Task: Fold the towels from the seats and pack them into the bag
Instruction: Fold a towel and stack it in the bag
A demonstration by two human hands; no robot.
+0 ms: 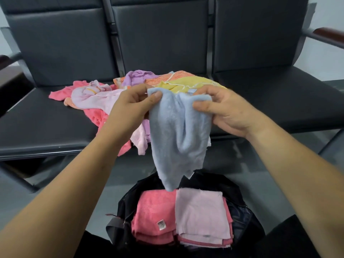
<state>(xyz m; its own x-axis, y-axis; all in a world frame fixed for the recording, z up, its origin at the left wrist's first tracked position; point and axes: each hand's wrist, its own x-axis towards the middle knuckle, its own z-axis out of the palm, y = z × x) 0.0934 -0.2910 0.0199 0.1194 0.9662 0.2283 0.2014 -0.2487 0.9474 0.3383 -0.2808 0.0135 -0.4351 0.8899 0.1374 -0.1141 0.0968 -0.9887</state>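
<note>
A light blue towel (176, 135) hangs in the air between my hands, its top edge pinched at two corners. My left hand (132, 103) grips the left corner and my right hand (221, 107) grips the right one. The towel's lower tip dangles just above the open black bag (238, 185) at the bottom of the view. Inside the bag lie a folded pink towel (152, 216) and a folded pale pink towel (202, 213) side by side. Behind my hands, a heap of loose towels (104, 97) in pink, lilac, orange and yellow covers the middle seat.
A row of dark padded seats (46, 123) with backrests spans the view. Armrests stick out at the far left (11, 58) and far right (327, 34). Grey floor (89, 183) lies between the seats and the bag.
</note>
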